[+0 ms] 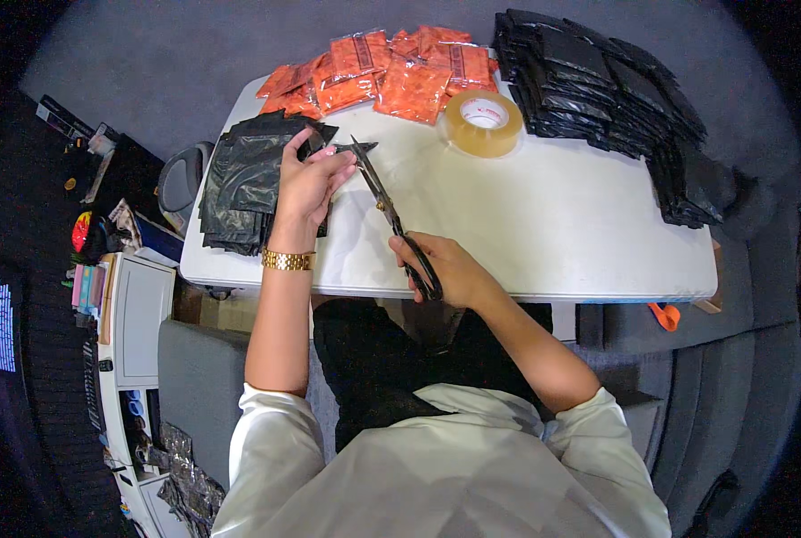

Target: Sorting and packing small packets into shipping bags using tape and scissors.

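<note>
My right hand (441, 265) grips the black handles of a pair of scissors (384, 198), whose narrow blades point up and left towards my other hand. My left hand (313, 178), with a gold bracelet at the wrist, pinches a small piece of black plastic (357, 146) near the blade tips. Beside and partly beneath that hand lies a stack of folded black plastic bags (239, 181). A roll of clear tape (484, 124) rests on the white table (562, 222), farther back and to the right. Orange packets in clear wrapping (414, 87) are heaped along the far edge.
Large piles of folded black plastic bags (575, 74) cover the table's far right corner and hang over its edge. At left stand a grey chair (185, 181) and a white cabinet (146, 316). A grey sofa (723, 376) is at right.
</note>
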The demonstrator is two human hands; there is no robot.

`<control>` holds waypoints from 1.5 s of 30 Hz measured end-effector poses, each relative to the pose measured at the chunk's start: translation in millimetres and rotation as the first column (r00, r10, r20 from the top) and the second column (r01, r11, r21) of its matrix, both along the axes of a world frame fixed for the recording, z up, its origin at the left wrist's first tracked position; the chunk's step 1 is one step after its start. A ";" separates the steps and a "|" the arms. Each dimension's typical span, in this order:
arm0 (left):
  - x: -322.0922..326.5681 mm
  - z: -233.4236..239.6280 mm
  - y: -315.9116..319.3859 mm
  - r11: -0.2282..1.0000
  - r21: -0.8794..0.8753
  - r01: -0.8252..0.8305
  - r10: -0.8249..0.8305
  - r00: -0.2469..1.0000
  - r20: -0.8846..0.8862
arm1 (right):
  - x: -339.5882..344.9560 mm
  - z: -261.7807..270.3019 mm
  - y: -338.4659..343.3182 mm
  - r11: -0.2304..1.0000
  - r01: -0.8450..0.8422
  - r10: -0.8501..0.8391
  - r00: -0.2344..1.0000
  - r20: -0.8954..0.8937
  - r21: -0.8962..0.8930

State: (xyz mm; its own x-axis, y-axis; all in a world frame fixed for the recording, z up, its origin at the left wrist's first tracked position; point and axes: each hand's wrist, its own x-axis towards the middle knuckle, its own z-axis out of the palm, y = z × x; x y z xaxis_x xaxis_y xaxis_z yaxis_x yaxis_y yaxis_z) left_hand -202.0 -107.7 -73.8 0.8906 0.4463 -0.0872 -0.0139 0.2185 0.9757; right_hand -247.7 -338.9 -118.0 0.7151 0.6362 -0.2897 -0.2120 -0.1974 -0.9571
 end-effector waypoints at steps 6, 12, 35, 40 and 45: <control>-3.5 0.4 4.1 0.993 0.078 -0.085 0.082 0.996 0.045 | 2.4 -5.2 -2.3 1.000 -0.015 0.013 0.997 0.074 0.020; -28.9 13.0 1.2 0.990 0.129 -0.055 0.022 0.968 0.252 | 16.8 18.1 -18.9 0.961 0.144 -0.002 0.859 0.512 -0.238; -62.1 6.5 -215.4 0.836 0.238 0.494 -0.539 0.659 0.525 | -29.6 3.8 -134.8 0.551 0.486 -0.692 0.721 0.045 0.678; -60.3 5.4 -254.8 0.789 0.264 0.555 -0.605 0.622 0.498 | -30.2 -10.1 -166.1 0.443 0.604 -0.800 0.600 -0.012 0.662; -60.5 5.2 -285.5 0.715 0.389 0.581 -0.699 0.573 0.429 | -37.0 -30.1 -183.2 0.320 0.649 -0.875 0.481 -0.046 0.690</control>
State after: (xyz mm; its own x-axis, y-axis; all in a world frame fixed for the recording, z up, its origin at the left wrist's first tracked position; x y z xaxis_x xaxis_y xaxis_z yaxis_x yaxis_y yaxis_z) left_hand -262.5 -393.1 -68.6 0.8199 -0.3055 0.4842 -0.4453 0.1914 0.8747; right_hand -284.6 -522.1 -148.2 0.9277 -0.3173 0.1966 0.3337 0.4687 -0.8179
